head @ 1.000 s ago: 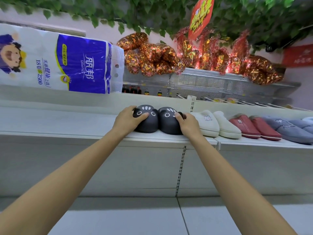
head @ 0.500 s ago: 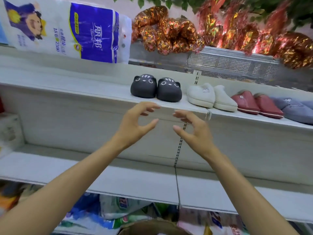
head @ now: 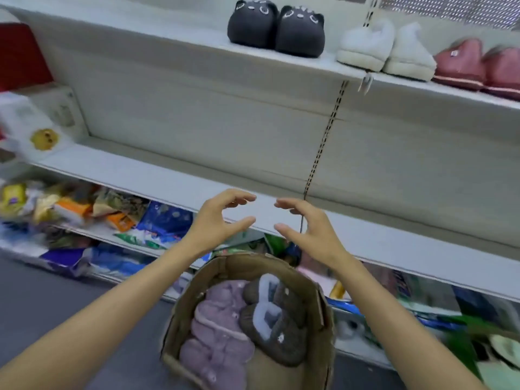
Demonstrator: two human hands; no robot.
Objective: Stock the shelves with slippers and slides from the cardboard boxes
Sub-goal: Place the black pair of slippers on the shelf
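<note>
A pair of black cat-face slippers [head: 275, 28] stands on the upper shelf [head: 168, 49], beside a white pair [head: 385, 49] and a red pair [head: 478, 66]. Below, a cardboard box [head: 320, 302] on the floor holds lilac slippers [head: 219, 333] and brown fleece-lined slippers [head: 275, 325]. My left hand [head: 222, 220] and my right hand [head: 309, 229] hover above the box, in front of the middle shelf [head: 140, 173]. Both are empty, with fingers loosely curved and facing each other.
The lowest shelf is crowded with colourful packets [head: 112, 215]. Boxed goods [head: 31, 122] sit at the left end of the middle shelf. A slotted upright [head: 323, 142] divides the shelf bays. Grey floor [head: 42, 305] lies to the left of the box.
My hands let go of the black slippers, left them on the upper shelf, and came down toward the box. My view tilted downward, bringing the box into sight.
</note>
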